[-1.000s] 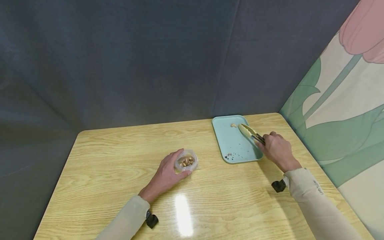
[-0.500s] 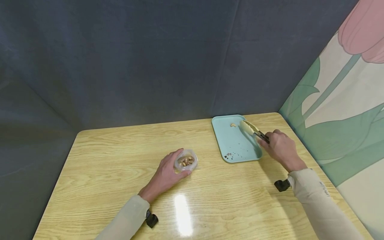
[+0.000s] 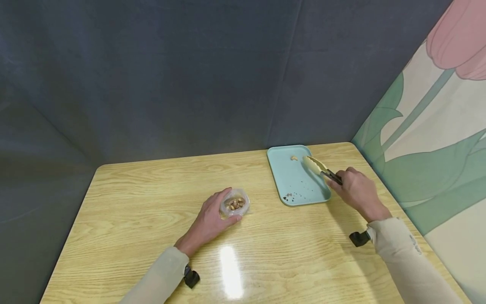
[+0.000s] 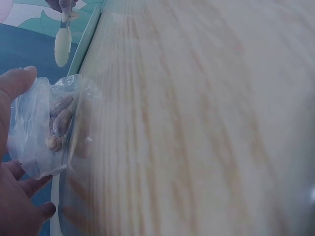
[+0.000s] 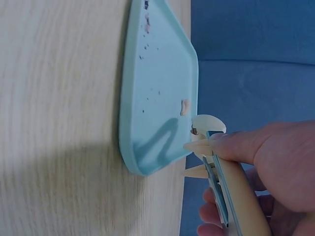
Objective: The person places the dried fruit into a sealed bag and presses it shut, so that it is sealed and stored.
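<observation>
My left hand (image 3: 208, 216) curves its thumb and fingers around a small clear plastic bag (image 4: 32, 129), which stands open at the top on the table. Several brown nuts (image 3: 236, 204) lie inside it. With my right hand (image 3: 358, 188) I grip tongs (image 3: 315, 165) that have pale yellow scalloped heads, held over the right side of a light blue tray (image 3: 282, 173). One curved nut, like a cashew (image 3: 294, 158), lies near the tray's far edge, left of the tong tips. A small brown bit (image 5: 194, 131) shows at the tong heads in the right wrist view; what it is I cannot tell.
Dark crumbs (image 3: 288, 197) lie in the tray's near left corner, with smaller specks nearby. The wood-grain table (image 3: 152, 202) ends at a dark curtain (image 3: 182, 84) behind and a flower-patterned cloth (image 3: 448, 160) on the right.
The tongs have drawn slightly right and back from the nuts. Where two nuts seemed to lie together at the tray's far end, one shows now. My left hand and the bag stay put.
</observation>
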Demonstrator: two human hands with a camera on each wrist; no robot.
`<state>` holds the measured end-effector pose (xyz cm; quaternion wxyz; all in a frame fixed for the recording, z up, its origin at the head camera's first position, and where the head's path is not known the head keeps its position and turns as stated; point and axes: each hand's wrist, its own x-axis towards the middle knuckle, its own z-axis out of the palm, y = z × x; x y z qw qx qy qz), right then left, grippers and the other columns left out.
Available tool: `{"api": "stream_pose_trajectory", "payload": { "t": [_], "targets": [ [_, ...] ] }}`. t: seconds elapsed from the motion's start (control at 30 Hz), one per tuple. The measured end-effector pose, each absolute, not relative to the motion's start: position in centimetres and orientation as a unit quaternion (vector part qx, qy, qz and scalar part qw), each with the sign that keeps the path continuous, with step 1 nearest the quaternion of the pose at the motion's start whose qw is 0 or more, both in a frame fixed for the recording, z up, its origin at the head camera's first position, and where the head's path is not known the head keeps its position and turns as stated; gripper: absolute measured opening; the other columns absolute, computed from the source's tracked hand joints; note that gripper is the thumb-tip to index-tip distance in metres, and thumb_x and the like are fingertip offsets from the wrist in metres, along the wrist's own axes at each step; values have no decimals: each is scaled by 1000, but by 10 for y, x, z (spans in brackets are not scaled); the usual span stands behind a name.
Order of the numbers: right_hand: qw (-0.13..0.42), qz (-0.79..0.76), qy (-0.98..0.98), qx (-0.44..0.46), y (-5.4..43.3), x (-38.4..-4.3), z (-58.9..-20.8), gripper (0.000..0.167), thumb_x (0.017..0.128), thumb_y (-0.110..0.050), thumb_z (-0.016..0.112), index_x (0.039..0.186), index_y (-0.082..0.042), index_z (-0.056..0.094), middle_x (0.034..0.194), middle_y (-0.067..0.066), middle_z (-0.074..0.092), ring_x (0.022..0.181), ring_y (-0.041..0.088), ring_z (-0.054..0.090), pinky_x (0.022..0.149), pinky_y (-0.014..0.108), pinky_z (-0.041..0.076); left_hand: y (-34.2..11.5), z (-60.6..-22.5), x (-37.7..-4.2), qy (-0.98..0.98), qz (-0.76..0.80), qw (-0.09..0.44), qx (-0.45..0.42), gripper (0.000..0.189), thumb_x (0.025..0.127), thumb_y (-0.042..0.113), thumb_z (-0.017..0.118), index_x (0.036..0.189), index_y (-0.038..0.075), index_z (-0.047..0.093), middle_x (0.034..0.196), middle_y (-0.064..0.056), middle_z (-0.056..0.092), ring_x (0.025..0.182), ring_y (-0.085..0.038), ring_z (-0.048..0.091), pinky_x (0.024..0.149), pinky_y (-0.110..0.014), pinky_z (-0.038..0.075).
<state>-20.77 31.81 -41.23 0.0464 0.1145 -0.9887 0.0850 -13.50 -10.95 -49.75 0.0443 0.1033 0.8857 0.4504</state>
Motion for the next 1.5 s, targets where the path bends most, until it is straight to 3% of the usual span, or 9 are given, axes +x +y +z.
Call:
{"api": "stream_pose_trajectory", "payload": {
  "t": [0.23,0.5,1.03,1.5],
  "targets": [
    [50,68,-989,120,307,-200,-410,37,102,-34,73,84,-3,67,77,14,58,57,22,49,48,35,37,-109,-497,-135,885,452,46,107,88,94,46,82,167,27,36,168,-6,43,157,-38,38,124,-65,37],
    [91,65,-982,155,293,-188,-402,35,98,-31,79,82,-3,67,75,12,57,55,19,47,47,36,41,-109,-496,-135,885,451,48,105,87,94,48,81,167,29,36,168,-6,43,157,-38,38,123,-65,37],
    [123,58,-972,191,271,-170,-384,32,95,-31,82,84,-5,68,75,8,54,61,19,47,49,38,43,-109,-496,-136,885,452,50,103,88,94,47,82,167,29,36,168,-6,43,157,-39,37,123,-65,38],
    [183,41,-956,227,251,-147,-375,28,89,-29,87,86,-7,71,76,6,55,63,19,47,45,37,43,-110,-496,-136,886,450,50,104,88,94,46,82,167,28,36,167,-6,43,157,-39,38,123,-65,38]
  ]
}}
